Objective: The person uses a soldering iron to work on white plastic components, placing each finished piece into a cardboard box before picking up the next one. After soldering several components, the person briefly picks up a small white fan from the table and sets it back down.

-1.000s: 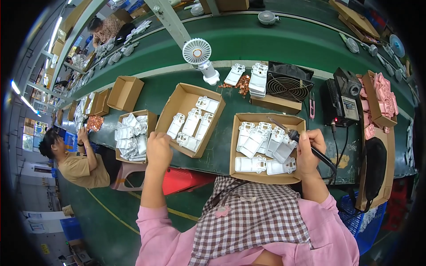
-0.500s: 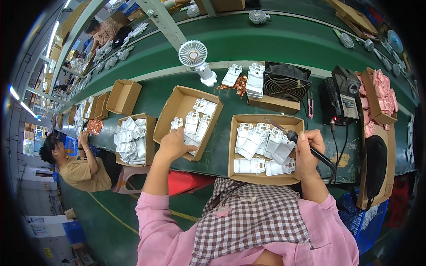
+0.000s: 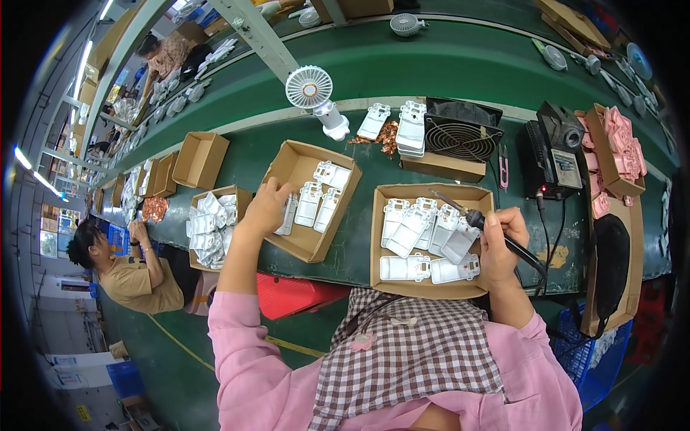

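Observation:
My right hand (image 3: 503, 241) is wrapped round a soldering iron (image 3: 474, 218), its metal tip pointing up and left over the right cardboard box (image 3: 431, 289). Several white plastic casings (image 3: 410, 228) lie in that box, some overlapping. To the left, my left hand (image 3: 266, 208) reaches over the near-left side of the middle cardboard box (image 3: 293, 159). Its fingers are curled on a tilted white casing (image 3: 289, 215), partly hidden by the hand. More white casings (image 3: 309, 204) lie on the right side of that box.
A box of white parts (image 3: 210, 228) stands left of my left forearm. Behind the boxes are a white handheld fan (image 3: 310, 90), copper-coloured pieces (image 3: 388, 136) and a black fan (image 3: 463, 133). A soldering station (image 3: 557, 161), tweezers (image 3: 503, 169) and pink parts (image 3: 619, 147) are at right. A co-worker (image 3: 136, 269) sits at left.
My left hand has moved left and slightly up, with the casing under its fingers now against the middle box's left side. The right hand and soldering iron have hardly moved.

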### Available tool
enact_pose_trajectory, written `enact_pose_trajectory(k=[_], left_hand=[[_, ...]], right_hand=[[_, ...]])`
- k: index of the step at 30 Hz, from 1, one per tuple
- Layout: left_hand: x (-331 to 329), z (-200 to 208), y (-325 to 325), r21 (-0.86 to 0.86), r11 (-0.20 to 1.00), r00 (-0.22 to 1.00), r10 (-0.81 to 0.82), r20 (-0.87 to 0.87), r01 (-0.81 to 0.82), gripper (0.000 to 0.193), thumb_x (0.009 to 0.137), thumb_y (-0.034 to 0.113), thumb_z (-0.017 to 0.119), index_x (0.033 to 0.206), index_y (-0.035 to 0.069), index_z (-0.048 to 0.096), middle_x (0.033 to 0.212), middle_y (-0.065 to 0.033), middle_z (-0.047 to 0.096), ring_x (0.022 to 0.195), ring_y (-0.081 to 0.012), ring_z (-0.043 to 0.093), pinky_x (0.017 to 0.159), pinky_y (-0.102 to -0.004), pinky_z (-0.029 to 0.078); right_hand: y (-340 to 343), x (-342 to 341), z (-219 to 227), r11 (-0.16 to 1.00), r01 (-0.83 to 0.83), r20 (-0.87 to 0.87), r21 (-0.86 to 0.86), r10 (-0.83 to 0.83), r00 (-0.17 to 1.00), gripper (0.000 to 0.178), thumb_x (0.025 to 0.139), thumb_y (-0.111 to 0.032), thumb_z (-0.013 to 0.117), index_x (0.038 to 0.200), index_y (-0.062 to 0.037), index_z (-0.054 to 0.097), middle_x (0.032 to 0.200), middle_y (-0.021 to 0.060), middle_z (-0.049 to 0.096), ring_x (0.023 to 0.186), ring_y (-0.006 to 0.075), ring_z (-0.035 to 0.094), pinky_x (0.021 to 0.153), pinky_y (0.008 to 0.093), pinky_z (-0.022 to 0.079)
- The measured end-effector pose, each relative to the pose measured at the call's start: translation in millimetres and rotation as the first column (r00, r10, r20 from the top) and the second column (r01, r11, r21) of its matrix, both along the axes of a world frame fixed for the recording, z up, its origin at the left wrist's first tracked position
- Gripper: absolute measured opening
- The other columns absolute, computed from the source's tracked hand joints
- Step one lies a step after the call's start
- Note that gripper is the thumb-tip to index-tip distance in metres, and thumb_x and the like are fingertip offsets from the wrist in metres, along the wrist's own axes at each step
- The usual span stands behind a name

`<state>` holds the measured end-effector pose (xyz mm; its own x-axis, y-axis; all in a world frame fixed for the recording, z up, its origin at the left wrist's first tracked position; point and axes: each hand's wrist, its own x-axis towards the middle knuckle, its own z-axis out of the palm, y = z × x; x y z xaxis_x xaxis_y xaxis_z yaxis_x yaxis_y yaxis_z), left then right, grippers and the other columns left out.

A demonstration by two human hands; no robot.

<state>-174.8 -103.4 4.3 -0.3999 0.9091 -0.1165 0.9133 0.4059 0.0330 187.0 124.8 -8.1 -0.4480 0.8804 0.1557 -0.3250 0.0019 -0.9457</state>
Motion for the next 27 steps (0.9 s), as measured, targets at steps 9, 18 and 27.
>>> enact_pose_trajectory(k=[9, 18, 27], left_hand=[[15.9, -13.6, -9.5, -0.119, 0.880, 0.887, 0.462, -0.013, -0.460, 0.046, 0.075, 0.014, 0.067, 0.112, 0.000, 0.045, 0.098, -0.0266, 0.060, 0.095, -0.0392, 0.060, 0.081, -0.0449, 0.048], [-10.0, -25.8, -11.9, 0.060, 0.762, 0.614, 0.471, 0.633, -0.645, 0.035, 0.081, 0.015, 0.063, 0.109, -0.005, 0.059, 0.101, -0.0193, 0.065, 0.095, -0.0285, 0.063, 0.084, -0.0366, 0.047], [27.5, -54.0, 23.5, 0.093, 0.822, 0.706, 0.418, 0.571, -0.562, 0.055, 0.083, 0.018, 0.063, 0.125, -0.005, 0.035, 0.123, -0.0282, 0.045, 0.119, -0.0355, 0.045, 0.098, -0.0380, 0.036]], right_hand=[[1.4, 1.0, -1.7, 1.000, 0.017, -0.012, 0.022, -0.017, 1.000, 0.014, 0.089, -0.009, 0.059, 0.080, -0.0046, 0.049, 0.064, -0.0026, 0.051, 0.054, 0.0013, 0.043, 0.050, 0.0171, 0.034], [1.7, 1.2, -1.8, 0.999, 0.029, -0.024, 0.027, -0.029, 0.999, 0.015, 0.089, -0.009, 0.059, 0.080, -0.0046, 0.049, 0.063, -0.0029, 0.050, 0.053, 0.0013, 0.043, 0.048, 0.0171, 0.034], [2.2, -0.4, -1.5, 0.999, 0.021, -0.024, 0.032, -0.020, 1.000, 0.015, 0.089, -0.009, 0.059, 0.079, -0.0047, 0.049, 0.063, -0.0039, 0.049, 0.052, 0.0007, 0.041, 0.047, 0.0168, 0.032]])
